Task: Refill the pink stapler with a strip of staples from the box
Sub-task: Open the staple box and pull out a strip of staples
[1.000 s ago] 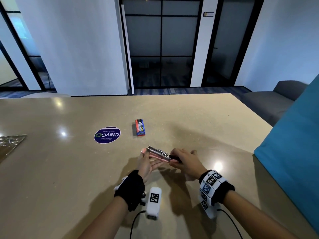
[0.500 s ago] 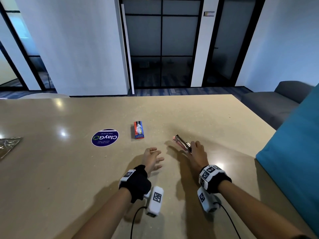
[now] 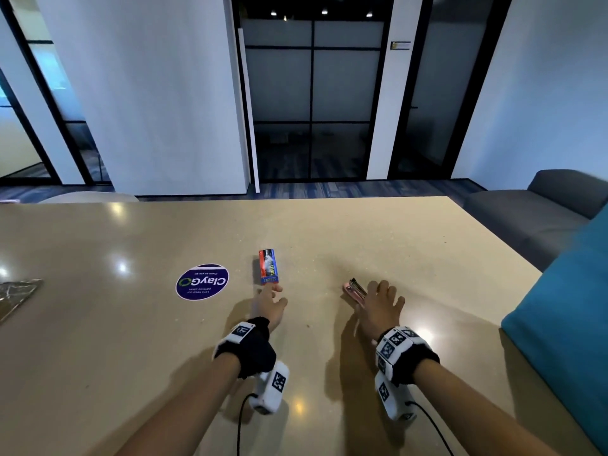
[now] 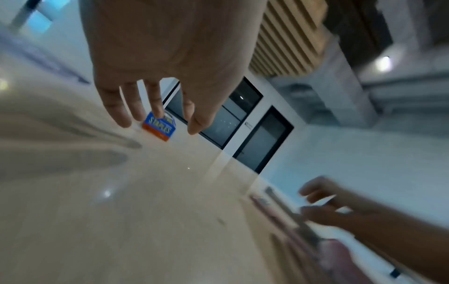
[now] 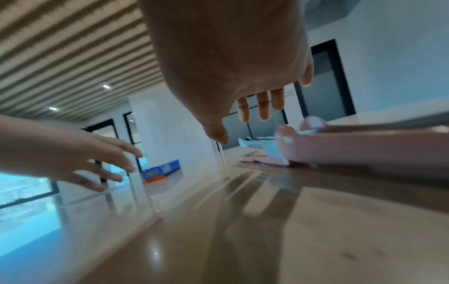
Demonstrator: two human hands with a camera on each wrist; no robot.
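The staple box [image 3: 268, 270], blue and red, lies flat on the beige table [image 3: 131, 340]. My left hand [image 3: 273, 296] hovers just short of its near end, fingers straight and spread, holding nothing. The left wrist view shows the staple box [image 4: 159, 128] right beyond the fingertips [image 4: 123, 121]. To the right, the pink stapler [image 3: 355, 290] lies on the table with its metal staple track showing on top. My right hand [image 3: 381, 297] is open beside its near end, fingers straight. In the right wrist view the stapler [image 5: 352, 148] is a pink blur right of the thumb [image 5: 218, 134].
A round purple ClayGo sticker [image 3: 202, 282] lies left of the box. A clear plastic piece [image 3: 16, 291] sits at the table's left edge. A teal cushion [image 3: 566, 307] rises at the right edge, with a grey sofa [image 3: 543, 205] behind it.
Both hands held the stapler mid-table a second ago. The right hand carried it to the right, laid it down and let go. The left hand reached forward to the box.
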